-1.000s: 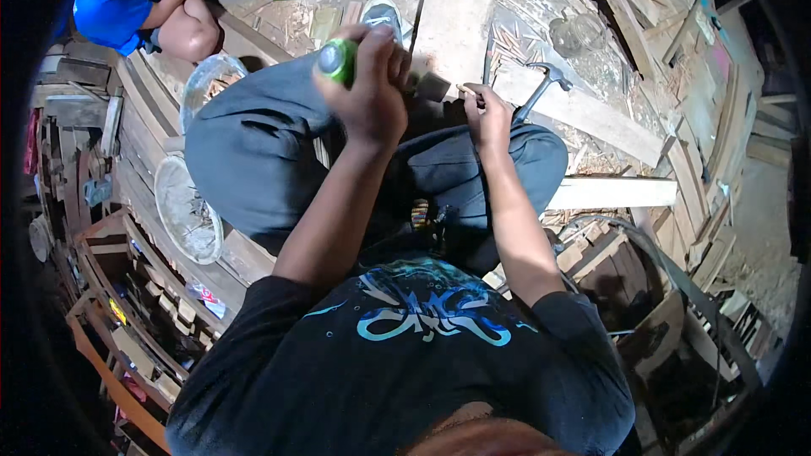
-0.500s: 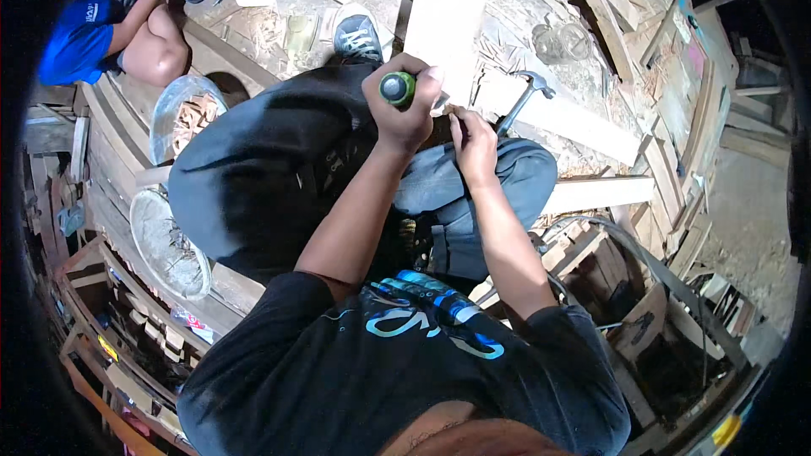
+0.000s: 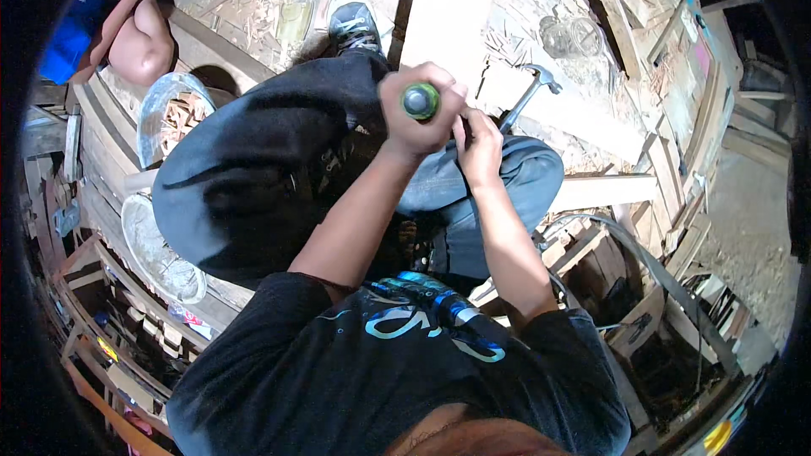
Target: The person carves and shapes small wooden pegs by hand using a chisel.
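My left hand (image 3: 407, 131) is wrapped round the green handle (image 3: 420, 101) of a tool held upright. Its grey end cap faces up, and the working end is hidden below my fist. Close against it, my right hand (image 3: 480, 150) has its fingers pinched together beside the tool. Whatever they hold is too small or too covered to make out. A claw hammer (image 3: 530, 100) lies just beyond my right knee, head away from me. Past my hands, a pale wide board (image 3: 446, 21) lies on the floor.
At left stand a bucket of wood scraps (image 3: 142, 118) and a pale basin (image 3: 160, 249). A person in blue (image 3: 139, 51) sits at upper left. Glass jars (image 3: 568, 36) stand beyond the hammer. Timber pieces (image 3: 604, 192) and a curved cable (image 3: 629, 241) lie at right.
My left hand has shifted right with the green-handled tool, closer against my right hand. The other person's arm at upper left has moved.
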The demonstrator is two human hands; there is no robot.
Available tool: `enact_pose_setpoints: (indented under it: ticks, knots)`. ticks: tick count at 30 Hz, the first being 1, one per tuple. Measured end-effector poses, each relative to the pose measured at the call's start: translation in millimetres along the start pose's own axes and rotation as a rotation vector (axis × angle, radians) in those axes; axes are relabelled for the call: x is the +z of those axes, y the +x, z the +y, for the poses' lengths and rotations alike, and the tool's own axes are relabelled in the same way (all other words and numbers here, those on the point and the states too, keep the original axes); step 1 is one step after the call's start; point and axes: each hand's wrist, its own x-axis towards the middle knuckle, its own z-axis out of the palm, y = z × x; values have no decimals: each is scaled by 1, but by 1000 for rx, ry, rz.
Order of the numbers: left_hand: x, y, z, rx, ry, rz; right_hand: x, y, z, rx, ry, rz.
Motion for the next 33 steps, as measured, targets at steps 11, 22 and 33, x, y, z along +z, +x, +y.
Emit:
enact_pose_setpoints:
  ticks: [11,22,33]
  knots:
    - [2,-2,-9,73,138,-85,-1,0,3,-3,-5,-25]
    - [1,5,-10,7,37,-29,1,-1,8,-64,17,11]
    - [2,4,-3,54,48,97,4,-3,8,44,30,79]
